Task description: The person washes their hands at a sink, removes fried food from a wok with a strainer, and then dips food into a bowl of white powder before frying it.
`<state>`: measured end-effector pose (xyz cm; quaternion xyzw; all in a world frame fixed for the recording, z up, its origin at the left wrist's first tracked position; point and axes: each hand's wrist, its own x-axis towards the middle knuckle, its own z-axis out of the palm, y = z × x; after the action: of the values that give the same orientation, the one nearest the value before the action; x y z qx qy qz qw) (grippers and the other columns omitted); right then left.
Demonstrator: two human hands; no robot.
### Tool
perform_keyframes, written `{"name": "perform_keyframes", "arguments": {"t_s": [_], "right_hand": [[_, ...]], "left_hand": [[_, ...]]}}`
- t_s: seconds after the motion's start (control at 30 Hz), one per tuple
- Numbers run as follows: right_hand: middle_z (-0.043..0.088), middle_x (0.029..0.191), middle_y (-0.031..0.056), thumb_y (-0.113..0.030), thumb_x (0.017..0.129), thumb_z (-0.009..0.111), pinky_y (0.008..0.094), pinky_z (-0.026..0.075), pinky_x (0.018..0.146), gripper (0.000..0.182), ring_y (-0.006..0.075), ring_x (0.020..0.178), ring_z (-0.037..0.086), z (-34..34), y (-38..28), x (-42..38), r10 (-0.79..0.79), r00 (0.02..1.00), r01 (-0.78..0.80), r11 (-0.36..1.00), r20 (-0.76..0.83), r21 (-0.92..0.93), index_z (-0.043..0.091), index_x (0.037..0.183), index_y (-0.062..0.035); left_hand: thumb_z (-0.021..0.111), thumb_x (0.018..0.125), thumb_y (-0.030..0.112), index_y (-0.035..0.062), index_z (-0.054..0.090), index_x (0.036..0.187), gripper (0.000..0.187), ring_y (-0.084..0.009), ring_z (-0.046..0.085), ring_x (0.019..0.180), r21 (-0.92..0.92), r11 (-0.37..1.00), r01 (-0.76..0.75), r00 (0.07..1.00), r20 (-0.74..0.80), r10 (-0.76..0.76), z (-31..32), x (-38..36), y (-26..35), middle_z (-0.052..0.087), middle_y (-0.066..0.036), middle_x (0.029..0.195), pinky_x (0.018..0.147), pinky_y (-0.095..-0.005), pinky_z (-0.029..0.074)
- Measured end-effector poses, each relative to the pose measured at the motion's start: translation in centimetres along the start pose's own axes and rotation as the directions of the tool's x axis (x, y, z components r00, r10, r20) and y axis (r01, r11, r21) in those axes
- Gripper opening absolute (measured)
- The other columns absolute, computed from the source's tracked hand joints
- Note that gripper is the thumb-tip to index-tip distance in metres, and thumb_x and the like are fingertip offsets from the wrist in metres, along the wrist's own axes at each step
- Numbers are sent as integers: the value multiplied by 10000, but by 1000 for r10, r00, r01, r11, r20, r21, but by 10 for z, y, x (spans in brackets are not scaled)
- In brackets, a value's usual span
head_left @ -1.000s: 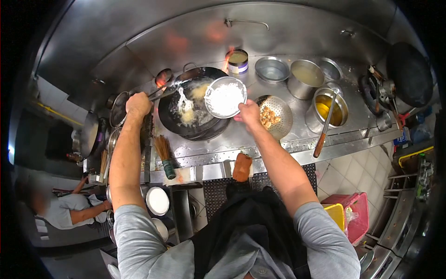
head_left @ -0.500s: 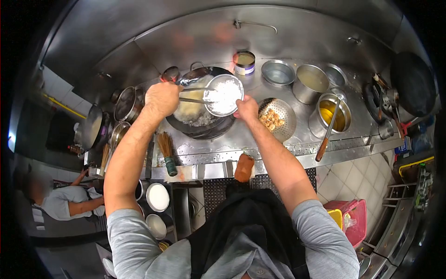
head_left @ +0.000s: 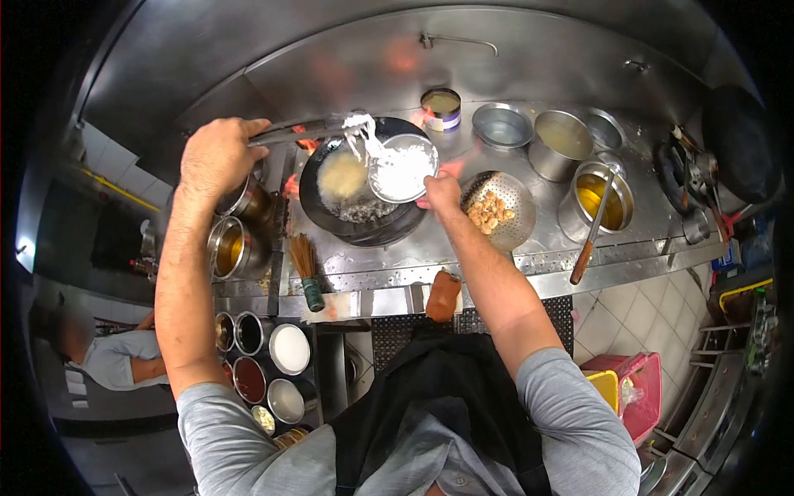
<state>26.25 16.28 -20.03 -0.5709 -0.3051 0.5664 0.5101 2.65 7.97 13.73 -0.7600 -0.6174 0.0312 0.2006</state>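
Tongs (head_left: 302,133) are gripped in my left hand (head_left: 222,155), and a clump of white batter-like stuff (head_left: 361,132) hangs from their tips, trailing down toward a bowl. My right hand (head_left: 441,191) holds the rim of this metal bowl (head_left: 402,169), tilted over the wok and filled with white paste or powder. Beneath it the dark wok (head_left: 311,188) contains bubbling oil with a pale yellowish mass (head_left: 341,174) frying in it. A perforated strainer (head_left: 519,217) with browned pieces (head_left: 490,212) sits right of the wok.
Behind stand an open can (head_left: 441,111) and metal pots (head_left: 560,145). A ladle (head_left: 592,227) leans in an oil pot (head_left: 616,217). A bamboo brush (head_left: 303,269) and brown cloth (head_left: 443,296) lie near the front edge. A co-worker (head_left: 120,360) is at far left.
My left hand has moved left and up with the tongs, lifting white stuff out of the bowl. My right hand and the bowl stay over the wok.
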Motion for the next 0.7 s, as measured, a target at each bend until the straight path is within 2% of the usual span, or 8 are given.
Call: {"name": "perform_keyframes", "arguments": {"t_s": [0.17, 0.23, 0.43, 0.47, 0.53, 0.57, 0.63, 0.7], "right_hand": [[651, 849, 144, -82, 846, 521, 341, 580, 530, 219, 229, 618, 660, -2, 7, 6, 33, 999, -32, 997, 25, -71, 561, 1041, 7], [665, 827, 163, -96, 838, 554, 330, 576, 470, 229, 228, 592, 670, -4, 9, 8, 20, 1000, -20, 999, -11, -44, 600, 1008, 50], [671, 808, 142, -87, 840, 545, 322, 573, 466, 236, 207, 581, 665, -11, -1, 9, -35, 997, 33, 999, -67, -31, 623, 1027, 33], [671, 808, 142, -87, 840, 545, 322, 573, 466, 236, 207, 581, 665, -12, -6, 9, -35, 997, 33, 999, -66, -34, 623, 1027, 33], [658, 882, 144, -95, 862, 513, 341, 587, 564, 260, 229, 654, 668, -14, -17, 9, -42, 999, 41, 996, -16, -73, 553, 1096, 11], [658, 882, 144, -95, 862, 513, 341, 587, 564, 260, 229, 654, 668, -13, -21, 11, -44, 999, 42, 996, -16, -76, 553, 1096, 11], [670, 803, 136, -73, 840, 547, 316, 567, 469, 210, 197, 568, 657, -12, -26, 12, -78, 995, 76, 996, -58, -42, 624, 1005, 32], [669, 804, 135, -71, 839, 548, 313, 566, 473, 211, 194, 568, 655, -11, -27, 13, -86, 994, 83, 996, -62, -38, 618, 1009, 31]], "left_hand": [[708, 771, 230, 179, 667, 1140, 375, -286, 651, 923, -1, 999, 51, 991, -121, -51, -22, 0, -24, 686, -111, 986, 835, -388, 514], [700, 786, 238, 180, 652, 1167, 389, -285, 647, 951, -22, 992, 121, 986, -109, -123, -35, 1, -33, 681, -116, 1013, 855, -385, 503], [707, 784, 238, 178, 648, 1176, 402, -292, 637, 991, -41, 974, 222, 973, -56, -224, -41, -2, -55, 673, -115, 1050, 882, -387, 489], [707, 784, 238, 178, 648, 1176, 402, -292, 637, 991, -43, 973, 225, 972, -55, -227, -33, -2, -58, 673, -115, 1050, 882, -387, 489], [714, 776, 244, 183, 668, 1140, 372, -292, 639, 979, -29, 993, 113, 993, -20, -114, -3, -4, -60, 679, -105, 1034, 874, -393, 496], [716, 771, 250, 189, 676, 1125, 361, -291, 641, 971, -20, 993, 115, 993, 18, -114, 13, -5, -54, 682, -104, 1017, 866, -398, 502], [716, 764, 268, 207, 684, 1109, 352, -293, 647, 950, -11, 991, 132, 983, 132, -129, 48, -3, -37, 687, -108, 984, 851, -404, 513], [708, 767, 284, 224, 687, 1101, 340, -296, 653, 932, -13, 991, 130, 965, 231, -124, 87, -1, -23, 689, -113, 964, 840, -406, 521]]}}
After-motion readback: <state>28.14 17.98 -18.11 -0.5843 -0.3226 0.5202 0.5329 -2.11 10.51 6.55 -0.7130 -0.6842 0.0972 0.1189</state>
